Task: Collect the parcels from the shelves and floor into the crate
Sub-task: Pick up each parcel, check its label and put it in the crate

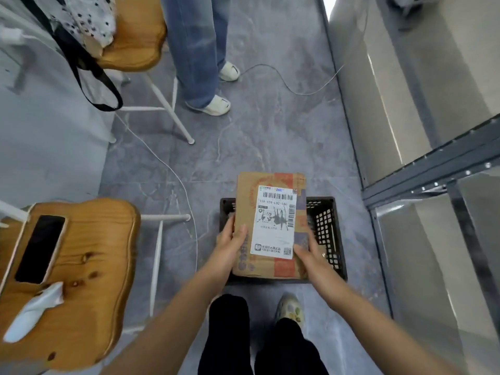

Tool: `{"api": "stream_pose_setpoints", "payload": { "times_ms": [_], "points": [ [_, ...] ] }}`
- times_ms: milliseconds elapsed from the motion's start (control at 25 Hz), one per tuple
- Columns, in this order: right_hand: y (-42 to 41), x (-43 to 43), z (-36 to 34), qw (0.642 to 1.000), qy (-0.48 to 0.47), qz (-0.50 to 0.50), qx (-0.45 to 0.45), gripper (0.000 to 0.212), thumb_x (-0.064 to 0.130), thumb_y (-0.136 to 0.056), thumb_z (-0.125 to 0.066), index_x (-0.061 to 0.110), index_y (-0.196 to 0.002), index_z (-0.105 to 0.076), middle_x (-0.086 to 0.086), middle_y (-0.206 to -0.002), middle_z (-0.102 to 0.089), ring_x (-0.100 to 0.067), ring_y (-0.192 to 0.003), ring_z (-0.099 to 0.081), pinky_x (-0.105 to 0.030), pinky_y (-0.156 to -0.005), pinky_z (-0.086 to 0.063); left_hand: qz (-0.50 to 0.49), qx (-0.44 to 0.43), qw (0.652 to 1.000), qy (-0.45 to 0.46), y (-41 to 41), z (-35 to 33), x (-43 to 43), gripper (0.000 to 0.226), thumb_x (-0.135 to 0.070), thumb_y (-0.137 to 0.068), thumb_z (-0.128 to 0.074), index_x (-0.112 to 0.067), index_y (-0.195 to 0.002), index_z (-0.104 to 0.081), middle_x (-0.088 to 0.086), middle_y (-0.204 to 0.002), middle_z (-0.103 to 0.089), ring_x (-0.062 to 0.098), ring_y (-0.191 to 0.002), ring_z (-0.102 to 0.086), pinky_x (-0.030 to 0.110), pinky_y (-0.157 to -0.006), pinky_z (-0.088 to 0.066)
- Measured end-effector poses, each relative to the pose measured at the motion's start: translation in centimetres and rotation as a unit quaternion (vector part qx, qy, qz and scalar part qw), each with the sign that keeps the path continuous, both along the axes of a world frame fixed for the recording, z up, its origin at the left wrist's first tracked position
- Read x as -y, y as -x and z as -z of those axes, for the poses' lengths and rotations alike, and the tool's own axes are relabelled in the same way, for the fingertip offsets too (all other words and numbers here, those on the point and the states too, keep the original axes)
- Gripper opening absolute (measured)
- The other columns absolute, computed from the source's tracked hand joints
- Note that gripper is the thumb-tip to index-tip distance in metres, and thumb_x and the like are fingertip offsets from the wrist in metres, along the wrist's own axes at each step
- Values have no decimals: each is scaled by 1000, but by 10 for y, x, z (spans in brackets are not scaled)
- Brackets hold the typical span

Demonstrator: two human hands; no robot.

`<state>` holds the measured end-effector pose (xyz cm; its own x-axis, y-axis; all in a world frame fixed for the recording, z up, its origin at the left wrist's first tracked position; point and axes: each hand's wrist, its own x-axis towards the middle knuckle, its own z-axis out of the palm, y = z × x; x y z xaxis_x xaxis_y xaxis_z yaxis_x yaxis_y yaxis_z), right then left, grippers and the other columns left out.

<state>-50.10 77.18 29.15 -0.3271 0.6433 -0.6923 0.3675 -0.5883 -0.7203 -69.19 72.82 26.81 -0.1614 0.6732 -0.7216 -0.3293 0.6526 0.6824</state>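
Right below me I see my own legs in black trousers and one patterned shoe on the grey floor. My two arms reach out in front of me. My left hand is closed around the left edge of a cardboard parcel, with my thumb on top of it. My right hand is closed around the right edge near the bottom corner. So both hands are holding the same parcel. It has a big white label on top with bars and numbers. The parcel is flat and sits over the black crate, which stands on the floor just in front of my feet. I think I am putting it in, but I cannot tell if it is resting on the crate or only held above it. The parcel hides most of the inside, so I cannot tell if other parcels are in there. On my left is a wooden stool with a phone and a tissue on it. On my right is a metal shelf, and the bits I can see look bare. Farther off I see no more parcels on the floor, only a white cable, another stool and someone in jeans standing there. So this parcel may be one of the last, but much of the room is out of sight
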Motion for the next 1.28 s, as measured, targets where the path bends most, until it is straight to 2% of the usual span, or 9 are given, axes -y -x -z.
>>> {"api": "stream_pose_setpoints", "payload": {
  "times_ms": [160,240,320,400,640,760,880,1080,1280],
  "points": [
    [18,-19,155,997,61,-31,20,58,39,-99,-35,49,-141,3,14,-148,-31,-15,-135,-36,-28,-106,-32,39,5,998,39,6,147,-8,48,-31,-93,-55,-33,-138,-36,-15,-118,-63,8,-106,-63,32,-94,-51],
    [32,-31,236,995,86,-55,12,62,38,-99,-33,44,-143,11,8,-154,-24,-16,-136,-34,-23,-101,-35,33,-25,998,48,13,221,-15,52,-18,-93,-58,-26,-138,-35,-13,-113,-63,11,-106,-61,35,-99,-47],
    [44,-45,305,993,95,-64,-1,66,34,-100,-34,39,-145,15,6,-155,-23,-13,-131,-37,-15,-89,-40,8,-70,996,61,23,287,-26,57,-22,-89,-63,-21,-140,-38,-8,-114,-65,15,-106,-62,41,-102,-45],
    [48,-48,363,991,84,-105,-3,70,39,-99,-35,43,-142,20,14,-154,-15,-11,-137,-29,-19,-99,-32,-2,-104,992,76,29,337,-34,54,-29,-89,-63,-21,-137,-41,-7,-115,-65,13,-103,-64,41,-101,-47],
    [42,-43,411,985,70,-153,-29,72,36,-99,-34,45,-139,26,27,-146,2,1,-137,-12,-20,-107,-17,54,-242,966,69,21,364,-35,60,-16,-96,-49,-13,-148,-20,-4,-123,-50,6,-106,-45,19,-90,-35],
    [45,-42,385,986,62,-153,-3,74,39,-99,-35,42,-141,26,23,-152,11,-4,-144,1,-29,-116,-10,74,-286,953,74,8,335,-31,68,-13,-95,-50,-12,-151,-12,4,-148,-35,6,-122,-37,10,-98,-24],
    [46,-53,311,992,66,-110,9,68,40,-99,-31,41,-144,21,28,-140,-1,5,-133,-5,-23,-105,-11,100,-332,937,33,2,276,-31,68,-18,-93,-53,-13,-150,-15,3,-155,-24,17,-143,-21,32,-119,-17],
    [49,-67,126,996,16,-92,9,64,41,-99,-32,48,-143,15,20,-156,2,-4,-142,-7,-27,-108,-13,100,-294,950,-20,6,106,-54,46,-19,-93,-52,-25,-136,-39,-12,-131,-45,12,-128,-42,25,-103,-33],
    [31,-81,-100,996,-80,-44,-16,65,44,-97,-37,46,-145,7,17,-155,-11,2,-139,-14,-27,-112,-18,138,-299,940,-90,-10,-117,-75,59,-30,-93,-54,-29,-146,-27,-10,-152,-29,8,-139,-26,21,-103,-24]
  ]
}}
